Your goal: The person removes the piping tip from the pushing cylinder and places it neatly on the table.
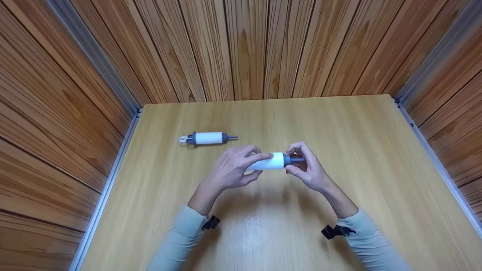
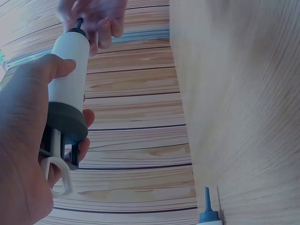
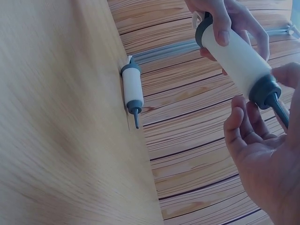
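Observation:
A white syringe [image 1: 276, 161] with dark grey end collars is held level above the table. My left hand [image 1: 237, 165] grips its barrel, thumb along the white side in the left wrist view. A pale loop handle [image 2: 58, 176] of its plunger sticks out behind that hand. At the other end my right hand [image 1: 307, 167] has thumb and fingers curled around the dark nozzle collar [image 3: 263, 91]; how firmly they press is hard to see. The thin nozzle [image 1: 297, 160] points into the right palm. A second, similar syringe [image 1: 209, 138] lies on the table, farther back and left.
The light wooden table [image 1: 150, 210] is bounded by grey metal rails [image 1: 109, 177] at the sides. Wood-plank walls [image 1: 244, 49] rise at the back and both sides. Small black devices [image 1: 335, 231] are strapped to both wrists.

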`<action>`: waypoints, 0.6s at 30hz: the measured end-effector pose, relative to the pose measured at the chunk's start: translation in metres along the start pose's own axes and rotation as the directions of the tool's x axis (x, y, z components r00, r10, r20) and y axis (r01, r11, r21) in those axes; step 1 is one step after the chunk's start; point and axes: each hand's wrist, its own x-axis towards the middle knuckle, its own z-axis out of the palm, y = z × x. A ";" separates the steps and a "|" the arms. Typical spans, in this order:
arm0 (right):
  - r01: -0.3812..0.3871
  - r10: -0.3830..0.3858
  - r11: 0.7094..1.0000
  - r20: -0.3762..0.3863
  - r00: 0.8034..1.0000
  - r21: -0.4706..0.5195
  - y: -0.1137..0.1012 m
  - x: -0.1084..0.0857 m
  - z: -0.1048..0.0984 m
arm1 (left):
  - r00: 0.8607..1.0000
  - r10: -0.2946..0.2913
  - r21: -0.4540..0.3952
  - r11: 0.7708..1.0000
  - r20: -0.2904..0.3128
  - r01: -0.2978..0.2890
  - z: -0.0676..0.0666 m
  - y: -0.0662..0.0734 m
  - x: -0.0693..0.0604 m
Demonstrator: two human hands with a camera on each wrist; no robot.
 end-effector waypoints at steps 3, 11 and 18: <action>-0.002 0.002 1.000 -0.002 1.000 -0.013 -0.001 0.000 -0.001 | 1.000 0.011 0.004 1.000 -0.013 -0.011 0.000 0.000 0.001; 0.020 -0.020 1.000 -0.024 1.000 0.004 0.000 0.002 0.001 | 1.000 0.023 -0.001 1.000 -0.013 -0.023 0.000 0.000 0.002; 0.018 -0.017 1.000 -0.011 1.000 0.020 0.000 0.001 0.001 | 1.000 0.001 -0.004 1.000 0.006 -0.001 -0.002 0.000 0.000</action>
